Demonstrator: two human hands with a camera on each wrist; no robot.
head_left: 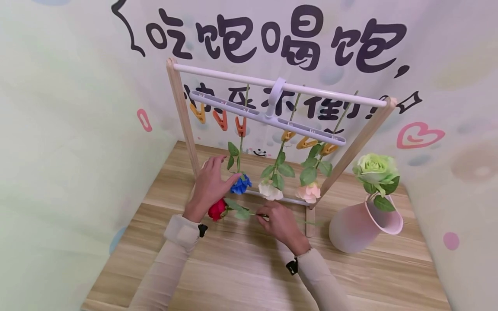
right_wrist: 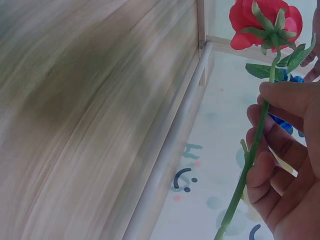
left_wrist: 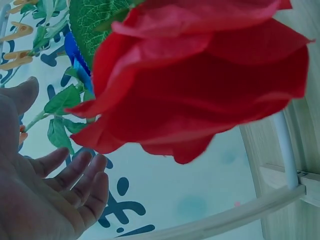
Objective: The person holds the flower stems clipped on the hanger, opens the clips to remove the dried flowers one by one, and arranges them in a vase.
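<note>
My right hand [head_left: 281, 220] pinches the green stem [right_wrist: 255, 142] of a red rose [head_left: 217, 210] between thumb and fingers. The rose is held sideways over the table, its bloom toward the left and close below my left wrist. My left hand [head_left: 212, 181] is spread with nothing in it; its thumb tip lies right at a blue rose [head_left: 241, 184] in the head view. That blue rose hangs bloom-down from a red clip [head_left: 241, 126] on a lilac clip hanger [head_left: 229, 105]. A white rose [head_left: 270, 190] and a pale pink rose [head_left: 309, 192] hang likewise from yellow-orange clips.
The hanger hooks over the white bar [head_left: 233, 77] of a wooden stand [head_left: 183, 112]. A yellow clip [head_left: 198, 113], an orange-red clip [head_left: 220, 120] and another yellow clip [head_left: 306, 143] hold no flower. At right, a pinkish-white vase [head_left: 352, 226] holds a light green rose [head_left: 375, 168].
</note>
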